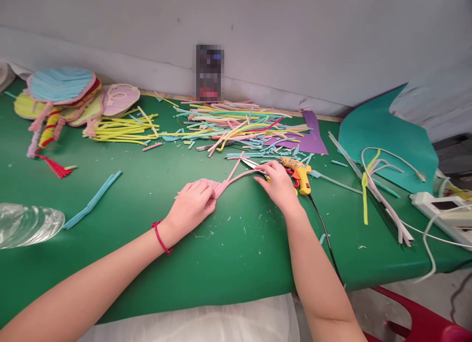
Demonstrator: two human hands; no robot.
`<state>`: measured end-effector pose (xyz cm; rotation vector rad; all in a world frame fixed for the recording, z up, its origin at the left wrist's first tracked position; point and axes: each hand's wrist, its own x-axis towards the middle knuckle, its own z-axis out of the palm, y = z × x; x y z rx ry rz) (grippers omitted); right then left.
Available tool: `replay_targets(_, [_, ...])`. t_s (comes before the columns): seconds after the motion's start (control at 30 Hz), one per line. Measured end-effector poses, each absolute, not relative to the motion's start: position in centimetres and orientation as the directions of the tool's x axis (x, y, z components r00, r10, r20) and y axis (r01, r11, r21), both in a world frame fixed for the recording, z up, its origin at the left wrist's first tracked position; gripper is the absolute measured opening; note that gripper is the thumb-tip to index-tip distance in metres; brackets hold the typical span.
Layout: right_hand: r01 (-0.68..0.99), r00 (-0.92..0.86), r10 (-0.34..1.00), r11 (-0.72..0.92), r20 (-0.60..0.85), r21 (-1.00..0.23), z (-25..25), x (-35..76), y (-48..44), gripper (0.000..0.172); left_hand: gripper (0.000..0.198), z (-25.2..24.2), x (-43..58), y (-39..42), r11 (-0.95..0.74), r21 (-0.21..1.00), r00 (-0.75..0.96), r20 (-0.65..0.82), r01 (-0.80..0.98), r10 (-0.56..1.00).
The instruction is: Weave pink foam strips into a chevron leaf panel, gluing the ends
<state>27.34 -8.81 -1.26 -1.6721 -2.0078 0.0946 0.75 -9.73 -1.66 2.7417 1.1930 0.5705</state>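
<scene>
My left hand [195, 202] presses on a flat pink piece made of pipe cleaners laid side by side [220, 188], its fingers curled over it. Much of that piece is hidden under the hand. Two loose pink ends stick out to the right. One, a long pink pipe cleaner [241, 174], curves up to the fingertips of my right hand [276, 184], which pinches near its end. Scissors [250, 163] lie right by those fingers, blades pointing left, handles partly covered. Just beyond the right hand rests a yellow glue gun [303, 177] with a red trigger.
A heap of coloured pipe cleaners [236, 128] lies along the wall, with purple sheet [313, 130] beside it. Finished fan-shaped pieces [62, 88] are at the left, above a clear bottle [29, 226]. Teal sheet [387, 140] and a power strip [442, 209] occupy the right.
</scene>
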Motion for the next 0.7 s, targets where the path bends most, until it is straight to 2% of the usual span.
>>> replay_targets(0.13, [0.928, 0.043, 0.965, 0.058, 0.26, -0.368, -2.0, 28.7, -8.6, 0.022, 0.016, -1.7, 0.7, -9.7, -0.685, 0.237, 0.62, 0.296, 0.689, 0.727])
replay_targets(0.27, [0.925, 0.133, 0.949, -0.015, 0.287, -0.38, -2.3, 28.5, -8.0, 0.029, 0.015, -1.7, 0.8, -9.7, -0.683, 0.256, 0.618, 0.293, 0.684, 0.729])
replay_targets(0.4, [0.929, 0.182, 0.933, -0.06, 0.31, -0.365, -2.6, 28.6, -7.6, 0.026, 0.015, -1.8, 0.7, -9.7, -0.683, 0.241, 0.618, 0.294, 0.69, 0.729])
replay_targets(0.6, [0.943, 0.272, 0.854, -0.145, 0.444, -0.298, -2.9, 28.0, -7.0, 0.021, 0.014, -1.8, 0.7, -9.7, -0.696, 0.21, 0.626, 0.318, 0.686, 0.712])
replay_targets(0.7, [0.953, 0.213, 0.826, -0.058, 0.522, -0.297, -2.2, 26.1, -7.3, 0.021, 0.014, -1.8, 0.6, -9.8, -0.701, 0.196, 0.63, 0.324, 0.685, 0.706])
